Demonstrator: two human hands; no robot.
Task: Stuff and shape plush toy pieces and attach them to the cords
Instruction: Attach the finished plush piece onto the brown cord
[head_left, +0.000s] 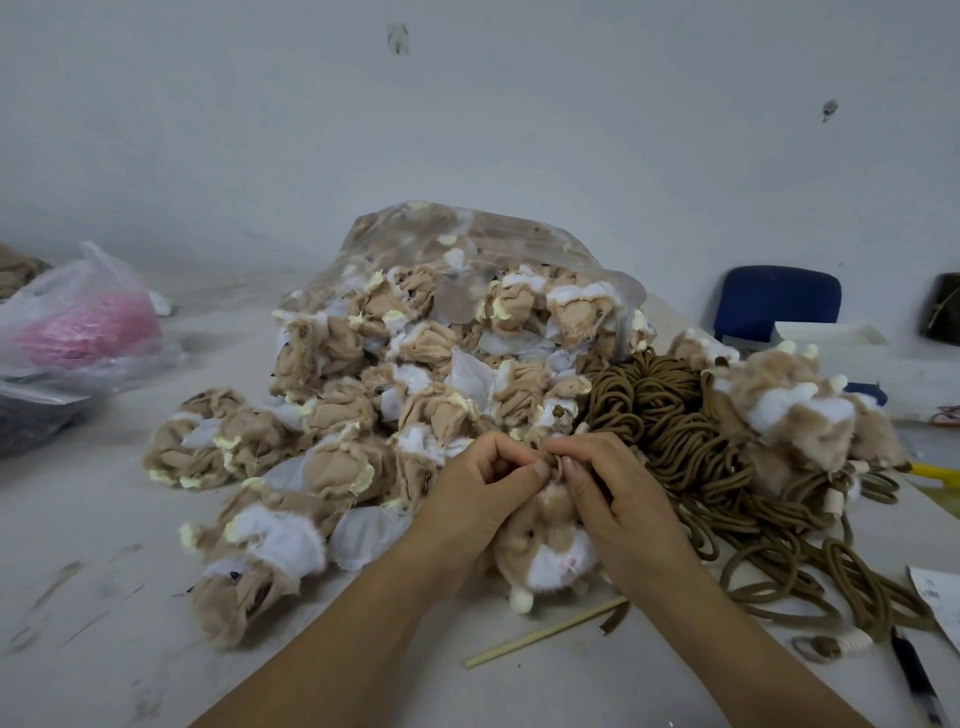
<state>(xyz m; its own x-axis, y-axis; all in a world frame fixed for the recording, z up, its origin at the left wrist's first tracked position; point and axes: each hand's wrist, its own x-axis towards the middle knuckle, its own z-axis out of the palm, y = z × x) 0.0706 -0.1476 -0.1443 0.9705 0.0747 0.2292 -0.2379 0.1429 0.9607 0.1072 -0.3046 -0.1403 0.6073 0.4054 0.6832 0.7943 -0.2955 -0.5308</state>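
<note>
As right hand (618, 506) pinches, plush (551, 564) bulges.

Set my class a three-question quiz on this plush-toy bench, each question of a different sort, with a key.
1. True or false: the left hand and the right hand both pinch at the top of the toy.
2. Where is the cord heap? A) left of the toy; B) right of the toy; C) not in view.
3. Fill the gap: a thin ___ lies on the table, nearer the person than the toy.

Key: 1 true; 2 B; 3 stick.
</note>
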